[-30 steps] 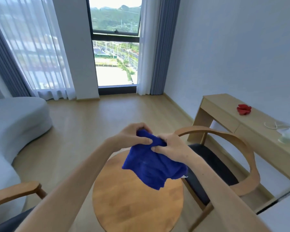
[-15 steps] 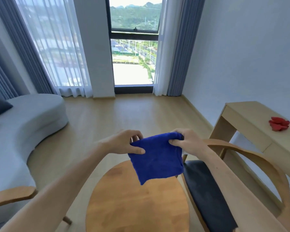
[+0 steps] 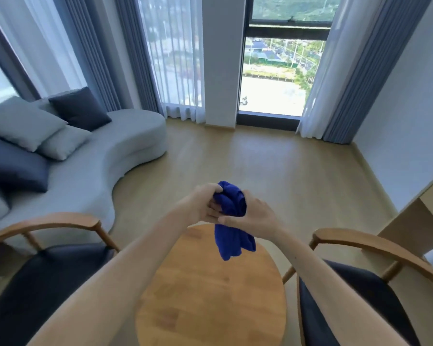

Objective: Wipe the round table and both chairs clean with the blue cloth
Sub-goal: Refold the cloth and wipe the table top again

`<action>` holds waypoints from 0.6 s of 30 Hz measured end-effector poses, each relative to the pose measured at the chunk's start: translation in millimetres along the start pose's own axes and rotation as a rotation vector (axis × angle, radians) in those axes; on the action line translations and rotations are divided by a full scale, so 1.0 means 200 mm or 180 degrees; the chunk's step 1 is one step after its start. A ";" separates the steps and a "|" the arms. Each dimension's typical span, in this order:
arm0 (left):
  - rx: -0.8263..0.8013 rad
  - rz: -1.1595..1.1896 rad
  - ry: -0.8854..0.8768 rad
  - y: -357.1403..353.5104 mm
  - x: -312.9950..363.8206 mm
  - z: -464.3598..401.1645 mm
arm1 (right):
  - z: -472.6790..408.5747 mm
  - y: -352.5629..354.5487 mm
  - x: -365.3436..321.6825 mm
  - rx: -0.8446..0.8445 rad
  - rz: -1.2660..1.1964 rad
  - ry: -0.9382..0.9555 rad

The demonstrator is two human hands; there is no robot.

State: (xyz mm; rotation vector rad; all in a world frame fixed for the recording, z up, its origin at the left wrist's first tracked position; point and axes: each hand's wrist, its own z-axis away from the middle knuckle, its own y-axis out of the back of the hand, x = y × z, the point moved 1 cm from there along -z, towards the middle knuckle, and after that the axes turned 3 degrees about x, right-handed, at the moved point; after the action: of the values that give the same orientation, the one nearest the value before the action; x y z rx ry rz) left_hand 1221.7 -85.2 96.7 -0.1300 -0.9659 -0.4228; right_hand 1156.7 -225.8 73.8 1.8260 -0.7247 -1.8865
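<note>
Both hands are raised over the round table, and the blue cloth is between them, held in the air above the tabletop's far edge and not touching the wood. Half a second ago the cloth was stretched flat between the two hands as a neat folded square; now it is bunched into a wad, with a loose tail hanging down. The left hand has its fingers curled round the upper part of the wad, and the right hand grips it from the other side, thumb pressed along the lower fold. The hands, apart before, now touch each other around the cloth.

The view has also swung left since then: the left chair, barely seen earlier, now shows its dark seat and curved wooden armrest, and the right chair stands on the other side of the table. The red item on the desk is out of sight; only a corner of the desk shows at the right edge.

Beyond the table lies light wooden flooring. A curved grey sofa with grey and dark blue cushions runs along the left. At the far wall, sheer and blue-grey curtains frame a tall window looking onto streets and greenery.
</note>
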 end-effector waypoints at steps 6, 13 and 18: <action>0.0522 -0.1327 -0.1101 0.17 -0.04 0.06 | -0.03 0.01 0.04 0.0161 -0.0854 0.0063; -0.0124 -0.0407 -0.1339 0.11 -0.20 0.04 | 0.05 -0.09 0.09 0.0015 -0.1859 -0.0016; -0.0016 0.0042 -0.0638 0.06 -0.52 -0.12 | 0.16 -0.36 0.29 -0.0315 -0.1520 -0.0466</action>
State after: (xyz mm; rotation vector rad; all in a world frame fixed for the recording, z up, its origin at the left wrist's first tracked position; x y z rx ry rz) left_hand 1192.9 -51.3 -1.6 -0.1857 -1.1606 -0.4053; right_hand 1126.3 -204.6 -16.3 1.9351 -0.2393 -2.3238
